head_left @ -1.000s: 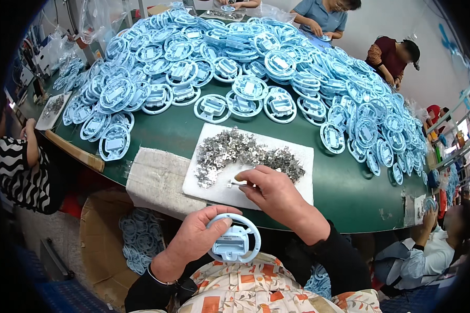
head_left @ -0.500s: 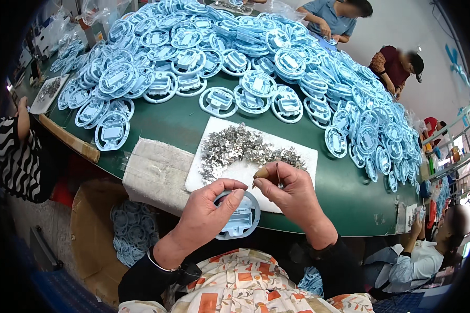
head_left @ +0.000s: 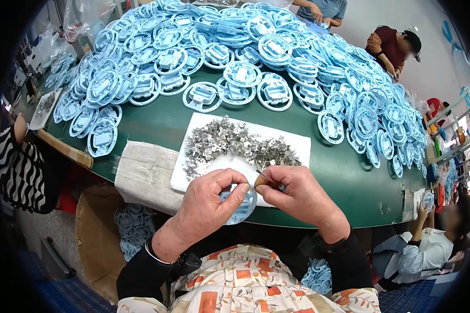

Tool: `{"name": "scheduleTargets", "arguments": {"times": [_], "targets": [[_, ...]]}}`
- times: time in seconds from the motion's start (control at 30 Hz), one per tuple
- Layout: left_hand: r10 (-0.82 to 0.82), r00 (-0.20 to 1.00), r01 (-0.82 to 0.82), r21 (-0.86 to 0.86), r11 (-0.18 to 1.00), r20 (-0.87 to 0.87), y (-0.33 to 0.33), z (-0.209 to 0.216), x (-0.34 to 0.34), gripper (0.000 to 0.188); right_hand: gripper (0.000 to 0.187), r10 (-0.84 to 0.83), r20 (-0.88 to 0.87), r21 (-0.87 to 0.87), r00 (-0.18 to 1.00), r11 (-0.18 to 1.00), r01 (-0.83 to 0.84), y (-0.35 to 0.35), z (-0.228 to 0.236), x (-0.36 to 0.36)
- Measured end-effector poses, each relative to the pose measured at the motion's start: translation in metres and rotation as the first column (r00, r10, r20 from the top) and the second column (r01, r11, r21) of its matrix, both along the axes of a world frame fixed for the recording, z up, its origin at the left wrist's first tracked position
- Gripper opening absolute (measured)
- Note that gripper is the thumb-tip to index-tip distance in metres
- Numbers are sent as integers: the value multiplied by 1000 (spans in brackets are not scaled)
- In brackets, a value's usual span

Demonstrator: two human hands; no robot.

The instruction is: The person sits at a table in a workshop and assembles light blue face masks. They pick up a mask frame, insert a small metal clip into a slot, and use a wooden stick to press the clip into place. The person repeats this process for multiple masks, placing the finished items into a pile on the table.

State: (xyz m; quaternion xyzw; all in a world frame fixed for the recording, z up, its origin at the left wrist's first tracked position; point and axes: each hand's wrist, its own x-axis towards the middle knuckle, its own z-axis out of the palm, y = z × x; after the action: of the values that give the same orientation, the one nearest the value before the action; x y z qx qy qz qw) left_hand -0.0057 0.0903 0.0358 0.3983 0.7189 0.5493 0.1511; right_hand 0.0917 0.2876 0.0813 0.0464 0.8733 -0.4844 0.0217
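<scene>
My left hand [head_left: 206,201] is closed on a round light-blue plastic part [head_left: 241,209], gripping its upper edge between thumb and fingers. The part has a raised frame in its middle and is partly hidden by that hand. Close to its right edge, my right hand [head_left: 297,195] is closed with thumb and forefinger pinched together. A thin metal tool [head_left: 266,178] lies across its fingers. Whether a small piece sits at the fingertips cannot be made out. Just beyond both hands, small metal clips [head_left: 230,143] are heaped on a white foam board [head_left: 183,176].
A large pile of light-blue parts [head_left: 274,48] covers the far side of the green table [head_left: 156,125]. A wrapped pale block [head_left: 146,169] lies left of the board. Below left stands a cardboard box [head_left: 96,229] holding more blue parts. Other people sit around the table.
My right hand has come down against the blue part's right edge, and the thin tool has tipped from upright to slanting. The part has tilted flatter. The whole view has shifted slightly.
</scene>
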Motion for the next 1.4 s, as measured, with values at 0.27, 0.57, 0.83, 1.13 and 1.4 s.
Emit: {"name": "scheduleTargets", "arguments": {"times": [0.27,0.57,0.83,1.13,1.4], "targets": [[-60,955,25,122,992,290,5,-1,6,21,11,-172,35,-220,985,960,175,4,-11,21],[-56,856,-167,377,911,515,13,-31,15,27,8,-288,-26,-614,957,761,212,-5,-48,48],[-200,698,52,231,972,688,13,-9,22,45,11,-260,133,-610,956,739,286,10,-45,51],[-35,763,22,28,999,646,21,-33,20,47,14,-122,-355,88,927,983,163,11,-52,41],[-8,782,34,-30,999,623,22,-35,17,45,20,-10,-343,331,939,935,130,12,-53,35]]}}
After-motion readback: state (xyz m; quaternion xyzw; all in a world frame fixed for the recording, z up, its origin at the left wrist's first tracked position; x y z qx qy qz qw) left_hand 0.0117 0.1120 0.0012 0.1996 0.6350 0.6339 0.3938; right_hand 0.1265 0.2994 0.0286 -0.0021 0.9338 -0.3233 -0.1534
